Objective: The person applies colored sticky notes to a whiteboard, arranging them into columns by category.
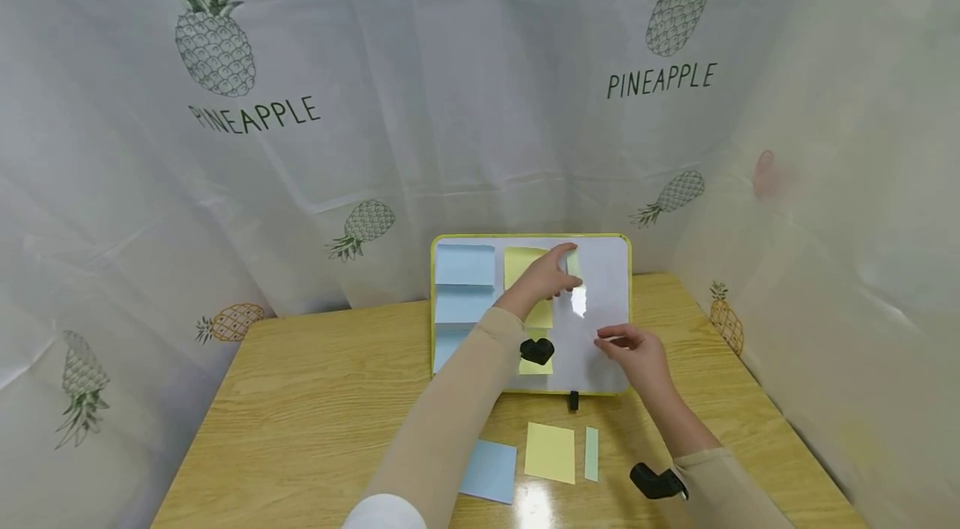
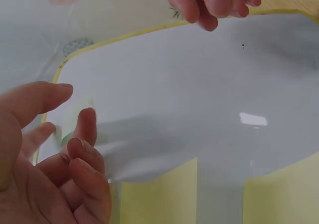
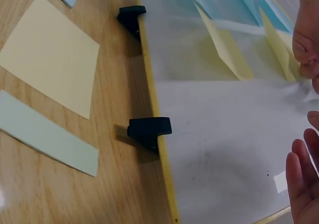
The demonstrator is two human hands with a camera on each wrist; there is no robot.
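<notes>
My left hand (image 1: 542, 275) reaches across the upper part of a yellow-framed whiteboard (image 1: 603, 271). Its thumb and fingers are spread around a narrow pale green sticky note (image 2: 77, 114) on the board, seen partly behind a fingertip in the left wrist view. Nearer the board's lower right, my right hand (image 1: 641, 358) hovers with nothing visible in its loosely bent fingers. Beside the left forearm runs a column of yellow sticky notes (image 1: 517, 262), partly covered by that arm. Blue sticky notes (image 1: 465, 265) line the board's left side, their lower edges lifting.
On the wooden table (image 1: 315, 396) in front of the board lie a blue note pad (image 1: 491, 471), a yellow note pad (image 1: 550, 452) and a narrow green note pad (image 1: 592, 454). Black feet (image 3: 149, 127) support the board's lower edge. A pineapple-print curtain (image 1: 450, 96) hangs behind.
</notes>
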